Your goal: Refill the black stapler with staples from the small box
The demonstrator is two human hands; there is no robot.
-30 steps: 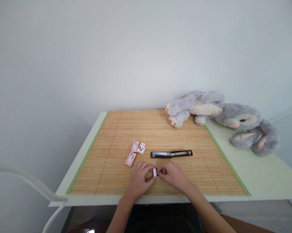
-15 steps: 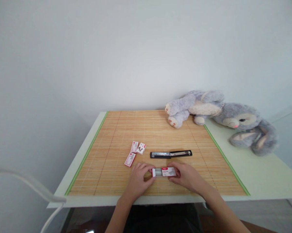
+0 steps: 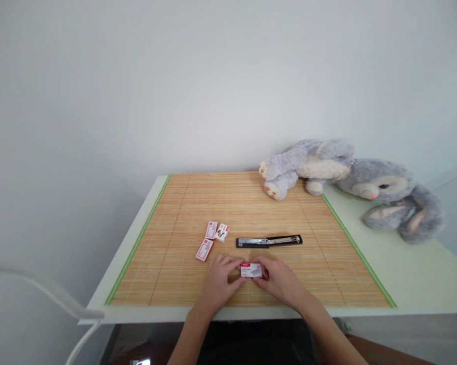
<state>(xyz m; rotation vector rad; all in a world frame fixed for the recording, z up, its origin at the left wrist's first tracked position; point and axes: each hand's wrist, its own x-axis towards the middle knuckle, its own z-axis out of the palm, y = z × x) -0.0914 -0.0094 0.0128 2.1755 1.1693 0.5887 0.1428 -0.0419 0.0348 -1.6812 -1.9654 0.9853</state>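
The left hand (image 3: 220, 276) has its thumb and forefinger curved apart around the left end of a small staple box (image 3: 251, 270), pinching it lightly near the corners. The box lies between the two hands, label up and long side running left to right. The right hand (image 3: 279, 276) closes on its right end in a like pinch, thumb nearer the body, forefinger beyond. The box looks like thin card, white with a red patch and grey print. A smooth white cable (image 3: 70, 304) curves in at far left. Under the work spreads a bamboo mat (image 3: 175, 274) of fine ribbed slats with green edging, on a pale table (image 3: 414, 274). Beyond the left hand, a lower box (image 3: 204, 250), an upper box (image 3: 211, 230) and a tilted box (image 3: 222, 232) sit clustered, all white and red. Just past the held box, a black stapler (image 3: 268, 243) lies opened out lengthwise, its metal parts shining. Behind, to the right, a fluffy grey plush rabbit (image 3: 327, 170) sprawls across mat and table against the wall.
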